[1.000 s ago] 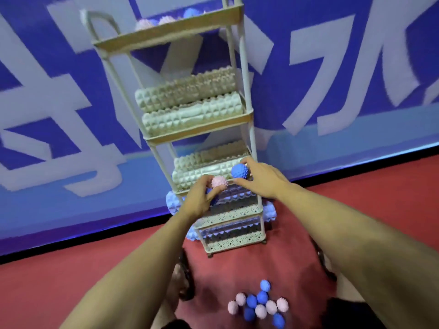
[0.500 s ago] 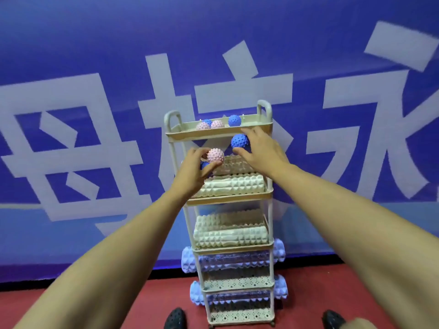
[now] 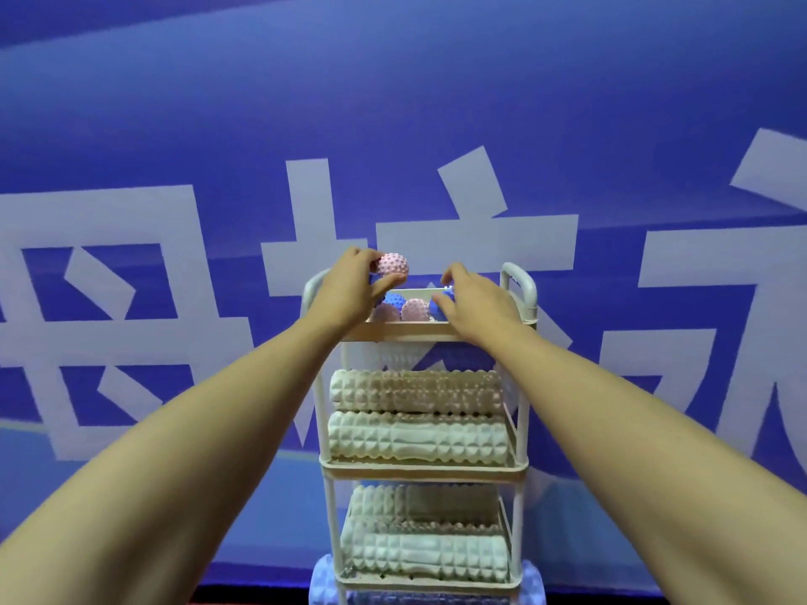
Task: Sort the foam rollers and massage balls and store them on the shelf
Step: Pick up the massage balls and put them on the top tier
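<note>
Illumination is even and moderately bright, with a strong blue cast from the wall (image 3: 436, 102). No hard shadows or glare are visible; the light source cannot be located. Wide-angle distortion stretches both forearms toward the lower corners and bends the wall lettering at the edges. Focus is soft overall. The shelf (image 3: 419, 467) at centre is the sharpest area; its lowest tier is blurred.

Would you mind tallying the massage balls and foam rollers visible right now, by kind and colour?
Pink massage balls: 3, one held by the left hand, two in the top tray.
Blue massage balls: 2, both partly hidden.
Pale foam rollers: 4.
Blue foam rollers: 1, largely cut off.
Total: 10 visible.
</note>
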